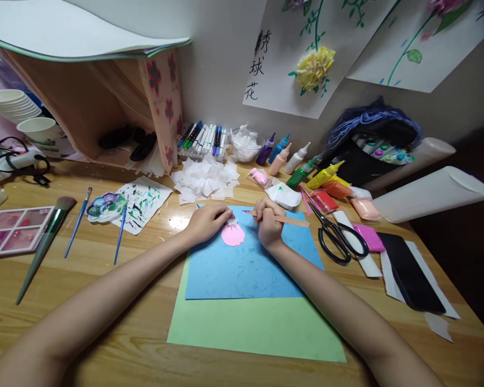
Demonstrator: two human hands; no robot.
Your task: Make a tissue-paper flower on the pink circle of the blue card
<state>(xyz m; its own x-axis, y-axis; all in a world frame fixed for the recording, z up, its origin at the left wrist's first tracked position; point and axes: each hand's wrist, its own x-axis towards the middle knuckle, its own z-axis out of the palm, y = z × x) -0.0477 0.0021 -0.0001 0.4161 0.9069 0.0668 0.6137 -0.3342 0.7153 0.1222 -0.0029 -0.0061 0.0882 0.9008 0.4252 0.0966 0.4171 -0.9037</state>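
Observation:
A flat pink clay shape (233,235), scalloped like a shell, lies on a blue sheet (250,263) that rests on a green sheet (258,322). My left hand (207,220) has its fingers pressed down at the clay's upper edge. My right hand (268,219) is curled round a thin wooden stick (292,220) that lies level, pointing left toward the clay's top.
Black scissors (335,234), a pink clay pack (369,237) and a dark phone (409,277) lie to the right. Paint bottles (282,156), markers (204,140) and torn white paper (205,180) stand behind. Brushes (78,220), a palette (12,228) and a painted scrap (139,201) are on the left.

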